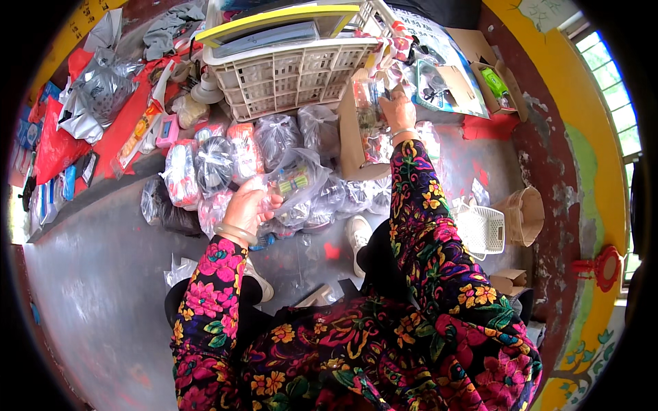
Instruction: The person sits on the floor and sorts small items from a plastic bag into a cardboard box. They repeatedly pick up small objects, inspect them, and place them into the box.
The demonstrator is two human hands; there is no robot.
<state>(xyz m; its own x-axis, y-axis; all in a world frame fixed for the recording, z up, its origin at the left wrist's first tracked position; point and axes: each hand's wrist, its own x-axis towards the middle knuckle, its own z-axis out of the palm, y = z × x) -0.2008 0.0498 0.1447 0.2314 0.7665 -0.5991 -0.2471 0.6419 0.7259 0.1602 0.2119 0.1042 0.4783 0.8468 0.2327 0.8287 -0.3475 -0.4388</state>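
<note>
My left hand point(248, 205) is closed on the edge of a clear plastic bag point(312, 171), which has some yellow-green packets point(293, 183) inside. Stretched far forward, my right hand point(397, 109) is over the far right side of an open cardboard box point(347, 130) filled with small packaged items. Its fingers look curled together, and whatever they grip is too small to make out. Below and beside the left hand lie several filled plastic bags, among them a dark one point(214, 164) and a red-and-white one point(245, 147).
Behind the bags stands a cream plastic crate point(274, 79) with a yellow-framed panel on top. A white basket point(478, 227) and a brown paper bag point(524, 216) are at the right. Silver and red bags point(58, 137) crowd the left ledge. My shoes are near the bag pile.
</note>
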